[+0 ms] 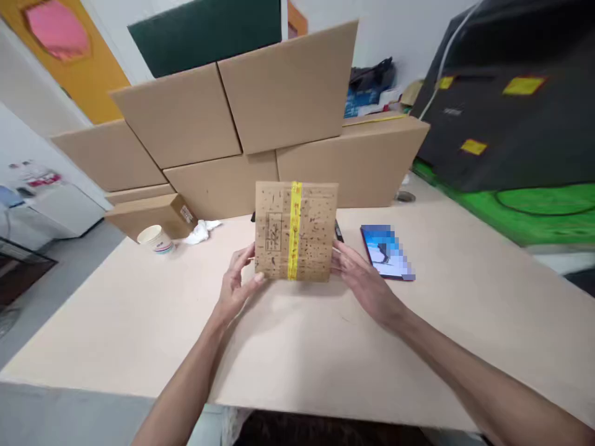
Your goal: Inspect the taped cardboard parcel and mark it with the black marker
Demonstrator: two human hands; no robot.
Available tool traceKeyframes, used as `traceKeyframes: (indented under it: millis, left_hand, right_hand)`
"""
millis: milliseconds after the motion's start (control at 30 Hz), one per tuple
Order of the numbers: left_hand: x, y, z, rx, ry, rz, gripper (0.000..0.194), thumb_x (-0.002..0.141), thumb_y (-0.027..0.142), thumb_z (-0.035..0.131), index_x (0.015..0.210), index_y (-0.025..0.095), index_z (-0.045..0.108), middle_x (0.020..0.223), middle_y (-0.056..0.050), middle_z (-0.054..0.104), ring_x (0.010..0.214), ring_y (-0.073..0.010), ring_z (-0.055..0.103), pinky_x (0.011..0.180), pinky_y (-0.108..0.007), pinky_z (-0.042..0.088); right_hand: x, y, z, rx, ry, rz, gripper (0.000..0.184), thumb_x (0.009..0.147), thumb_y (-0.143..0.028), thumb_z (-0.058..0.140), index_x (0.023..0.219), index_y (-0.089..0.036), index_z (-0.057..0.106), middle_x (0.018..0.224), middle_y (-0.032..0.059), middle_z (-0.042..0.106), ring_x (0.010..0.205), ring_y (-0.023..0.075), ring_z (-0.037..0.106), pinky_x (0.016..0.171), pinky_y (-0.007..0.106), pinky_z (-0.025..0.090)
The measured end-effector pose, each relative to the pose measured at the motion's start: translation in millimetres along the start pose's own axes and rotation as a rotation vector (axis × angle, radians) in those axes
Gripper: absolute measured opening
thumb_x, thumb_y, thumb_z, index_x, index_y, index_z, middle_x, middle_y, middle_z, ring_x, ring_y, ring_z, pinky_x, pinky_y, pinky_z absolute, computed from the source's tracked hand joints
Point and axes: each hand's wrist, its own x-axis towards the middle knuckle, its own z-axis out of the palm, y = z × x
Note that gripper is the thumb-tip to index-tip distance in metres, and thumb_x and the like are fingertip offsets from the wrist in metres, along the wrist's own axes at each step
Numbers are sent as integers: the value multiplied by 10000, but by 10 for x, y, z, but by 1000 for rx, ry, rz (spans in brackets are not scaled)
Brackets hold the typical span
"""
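Your left hand (236, 286) and right hand (365, 280) hold the taped box (315, 238) between them by its sides, its marked face toward you, over the middle of the counter (153, 334). Yellow tape (294, 232) runs down that face. The tablet (387, 253) lies near your right hand. Left of the box, the cup (156, 240) sits by a tissue (202, 231), in front of the stacked boxes (288, 93).

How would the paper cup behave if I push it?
The paper cup is probably light for its size, being paper, though its contents are unclear. It stands upright, so a high push might tip it; being round, it may then roll.
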Motion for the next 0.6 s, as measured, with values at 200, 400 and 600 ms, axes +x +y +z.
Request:
traceKeyframes:
  millis: [200, 400, 600]
  left_hand:
    - [-80, -46, -47, -64, 37, 67, 692, 956, 486, 715, 1603, 395, 489, 1669, -63, 490, 1582, -352, 380, 1319, -559, 267]
    - [-82, -26, -14, -166, 23, 68, 834, 936, 483, 744, 1667, 432, 345, 1726, -48, 426, 1615, -358, 355, 1343, -580, 231]
    - [-102, 117, -34, -211, 16, 88, 778, 934, 518, 733, 1639, 381, 435, 1712, -57, 453, 1610, -364, 367, 1326, -550, 294]
  right_hand:
    - [-43, 75, 14, -81, -112, -115, 573, 976, -606, 660, 1502, -387, 599, 1642, 16, 561, 1528, 345, 504, 1210, 590, 455]
    - [-39, 3, 26, -29, -111, -181, 543, 974, -555, 665, 1487, -385, 619, 1587, 26, 620, 1507, 347, 529, 1169, 572, 489]
    - [-34, -91, 29, 62, -32, -195, 477, 947, -551, 683, 1381, -352, 698, 1469, 62, 715, 1425, 350, 608, 1127, 577, 519]
